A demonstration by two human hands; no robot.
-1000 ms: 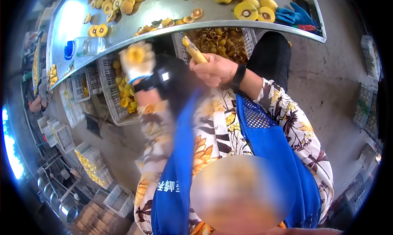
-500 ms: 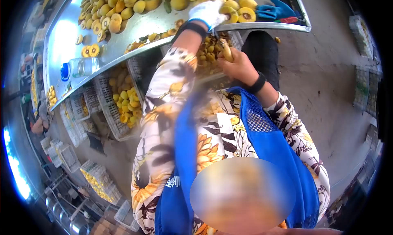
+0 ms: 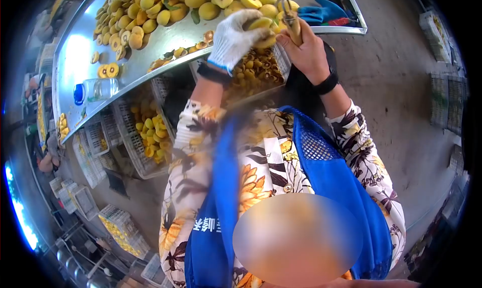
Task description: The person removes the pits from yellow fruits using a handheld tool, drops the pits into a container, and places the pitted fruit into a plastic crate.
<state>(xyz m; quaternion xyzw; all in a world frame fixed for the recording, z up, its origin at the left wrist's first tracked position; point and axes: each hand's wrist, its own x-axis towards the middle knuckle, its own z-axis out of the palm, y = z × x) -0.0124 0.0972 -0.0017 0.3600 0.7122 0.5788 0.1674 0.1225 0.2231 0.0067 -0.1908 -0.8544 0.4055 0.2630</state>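
Observation:
My left hand (image 3: 236, 39), in a white knit glove, is closed around a cut yellow peach (image 3: 261, 24) above the table's front edge. Just to its right, my bare right hand (image 3: 309, 52) grips the wooden handle of a pitting tool (image 3: 292, 31). The tool's looped metal head points up and away from me, close beside the peach. Beyond both hands lies a heap of halved yellow peaches (image 3: 208, 11), some with the stone showing. A crate of peach scraps (image 3: 256, 67) stands below my hands.
The metal table (image 3: 165, 39) has a raised rim. On it are a plastic bottle (image 3: 100, 90) with a blue cap and blue gloves (image 3: 321, 12) at the right end. A crate of peach halves (image 3: 155, 137) stands under the table. Stacked crates (image 3: 446, 102) line the right.
My left hand has come back from the heap toward me with a peach in it. My right hand has risen with the pitting tool, which now points upward.

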